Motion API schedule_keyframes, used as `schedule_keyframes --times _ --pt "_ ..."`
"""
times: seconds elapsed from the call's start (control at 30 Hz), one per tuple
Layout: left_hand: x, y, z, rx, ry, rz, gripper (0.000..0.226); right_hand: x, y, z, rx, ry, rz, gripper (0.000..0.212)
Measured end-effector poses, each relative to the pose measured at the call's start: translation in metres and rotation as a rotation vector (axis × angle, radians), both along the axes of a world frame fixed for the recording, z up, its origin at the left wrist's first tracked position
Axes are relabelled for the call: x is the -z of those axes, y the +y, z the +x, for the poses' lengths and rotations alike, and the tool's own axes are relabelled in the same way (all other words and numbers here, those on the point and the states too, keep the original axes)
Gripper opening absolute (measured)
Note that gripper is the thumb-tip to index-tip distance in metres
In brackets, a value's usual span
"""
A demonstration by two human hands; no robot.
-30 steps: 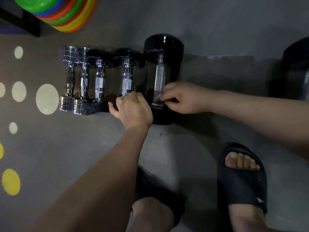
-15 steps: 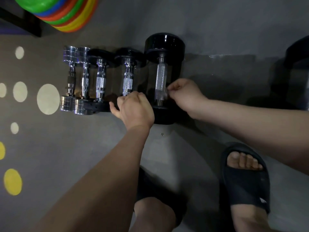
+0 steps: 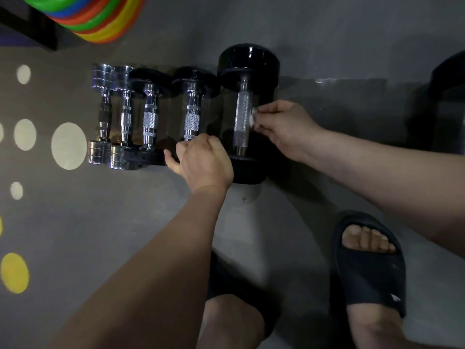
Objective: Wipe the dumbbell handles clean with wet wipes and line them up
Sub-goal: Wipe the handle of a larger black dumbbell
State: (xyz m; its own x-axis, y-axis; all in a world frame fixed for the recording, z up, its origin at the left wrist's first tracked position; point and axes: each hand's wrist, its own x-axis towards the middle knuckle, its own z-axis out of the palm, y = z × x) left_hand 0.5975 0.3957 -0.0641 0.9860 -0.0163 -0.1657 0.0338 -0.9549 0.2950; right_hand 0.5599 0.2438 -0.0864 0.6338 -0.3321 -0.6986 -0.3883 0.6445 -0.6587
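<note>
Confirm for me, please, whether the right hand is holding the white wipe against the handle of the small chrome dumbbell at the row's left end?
Not quite. The head view shows the right hand holding the white wipe against the handle of the large black dumbbell at the row's right end.

The right hand (image 3: pixel 284 127) has slid the wipe (image 3: pixel 253 117) up the large dumbbell handle (image 3: pixel 242 114).

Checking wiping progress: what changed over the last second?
The right hand, pinching the wet wipe, slid up the big black dumbbell's handle, from its near end to midway. The left hand stayed on the near end of the neighbouring dumbbell; the row did not shift.
</note>
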Motion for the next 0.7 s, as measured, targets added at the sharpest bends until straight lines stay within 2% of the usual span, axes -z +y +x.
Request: schedule_keyframes --times 0.03,0.1,0.2,0.23,0.3,0.4,0.47,0.6,0.7 --pt "0.000 0.000 0.000 -0.002 -0.001 -0.001 0.038 0.000 0.001 0.000 0.036 -0.033 0.045 0.016" --pt "0.001 0.000 0.001 0.002 -0.004 0.004 0.039 -0.001 0.009 -0.013 -0.054 -0.018 -0.014 0.016" --pt "0.001 0.001 0.001 0.008 -0.018 0.006 0.039 0.000 0.020 -0.031 -0.357 0.050 -0.341 0.016" --pt "0.001 0.001 0.000 0.008 -0.017 0.006 0.038 0.001 0.019 -0.028 -0.361 0.042 -0.417 0.016" --pt "0.001 0.001 0.000 0.006 -0.010 0.006 0.038 0.005 0.012 -0.012 -0.240 0.015 -0.503 0.017" --pt "0.000 0.000 0.000 -0.001 -0.003 0.001 0.039 0.008 0.003 0.011 -0.076 0.009 -0.488 0.016" --pt "0.000 0.000 -0.001 -0.002 0.000 0.004 0.039 0.008 0.011 0.003 -0.125 -0.005 -0.562 0.017" --pt "-0.002 -0.001 -0.001 -0.002 -0.007 0.003 0.038 0.006 0.027 -0.013 -0.402 -0.140 -0.820 0.016" --pt "-0.004 -0.002 -0.001 -0.007 0.010 0.005 0.039 0.005 0.007 0.012 -0.267 -0.067 -0.840 0.012"
